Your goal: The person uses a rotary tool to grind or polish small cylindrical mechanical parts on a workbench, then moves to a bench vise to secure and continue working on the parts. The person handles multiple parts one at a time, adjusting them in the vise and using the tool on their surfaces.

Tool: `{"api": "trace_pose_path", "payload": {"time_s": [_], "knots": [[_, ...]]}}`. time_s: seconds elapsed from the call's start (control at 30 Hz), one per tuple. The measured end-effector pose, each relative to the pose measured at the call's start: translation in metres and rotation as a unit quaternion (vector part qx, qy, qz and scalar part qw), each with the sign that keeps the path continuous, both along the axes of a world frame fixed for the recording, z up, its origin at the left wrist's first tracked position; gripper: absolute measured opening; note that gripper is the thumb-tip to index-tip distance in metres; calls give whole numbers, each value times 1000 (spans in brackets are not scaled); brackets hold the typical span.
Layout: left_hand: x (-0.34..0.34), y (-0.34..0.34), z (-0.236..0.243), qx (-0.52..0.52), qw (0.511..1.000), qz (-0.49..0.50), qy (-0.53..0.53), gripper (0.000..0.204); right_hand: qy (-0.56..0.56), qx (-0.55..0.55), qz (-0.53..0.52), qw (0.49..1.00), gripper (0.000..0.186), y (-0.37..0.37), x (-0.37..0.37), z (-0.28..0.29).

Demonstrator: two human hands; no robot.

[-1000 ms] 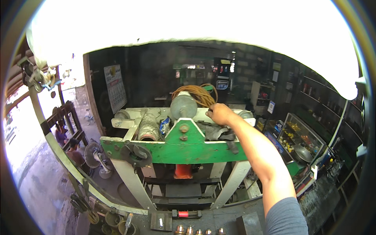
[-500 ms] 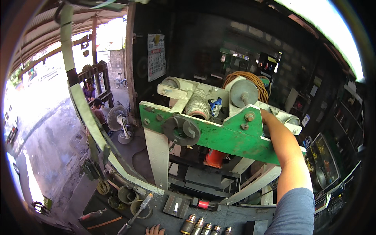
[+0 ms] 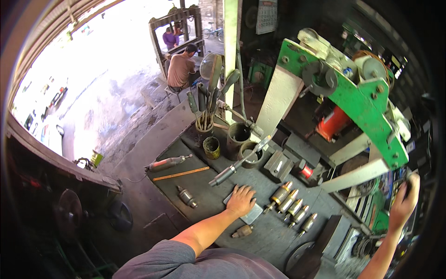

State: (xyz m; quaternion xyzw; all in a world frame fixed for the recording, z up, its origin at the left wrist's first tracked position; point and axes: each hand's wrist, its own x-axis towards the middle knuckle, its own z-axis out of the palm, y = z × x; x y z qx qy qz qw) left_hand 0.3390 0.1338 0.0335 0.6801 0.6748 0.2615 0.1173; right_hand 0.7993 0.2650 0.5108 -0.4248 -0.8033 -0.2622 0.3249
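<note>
My left hand (image 3: 241,201) lies palm down, fingers spread, on a flat grey rectangular plate (image 3: 252,215) on the dark workbench (image 3: 186,149). To its right is a row of metal cylinders with shafts and copper-coloured ends (image 3: 289,201). A similar short cylinder (image 3: 242,231) lies just below the plate, and another (image 3: 186,196) is off to the left. Over at the far right, my right hand (image 3: 404,204) is raised beside the green metal frame (image 3: 355,109). Its fingers are curled around a small dark thing that I cannot make out.
A pen-shaped tool (image 3: 227,173) leans on a round can (image 3: 251,156). Other cans, one full of handled tools (image 3: 204,125), stand behind. A red-grey rotary tool (image 3: 168,162) and an orange strip (image 3: 181,174) lie left. A seated person (image 3: 181,69) is outside.
My view has swung left and downward. My right hand has come away from the top of the green frame, out to the right. My left hand now shows fully on the plate.
</note>
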Motion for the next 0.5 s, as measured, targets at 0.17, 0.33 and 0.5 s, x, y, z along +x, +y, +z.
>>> {"api": "trace_pose_path", "payload": {"time_s": [0.17,0.33,0.5], "knots": [[-79,-71,35,-76,993,-85,38,40,293,-314,-77,900,11,-210,-50,-70],[-190,-168,75,-226,964,37,138,85,675,-425,-32,603,23,-324,-41,-105],[-240,-170,56,-171,965,-64,186,85,748,-419,101,505,35,-409,-48,-136]]}}
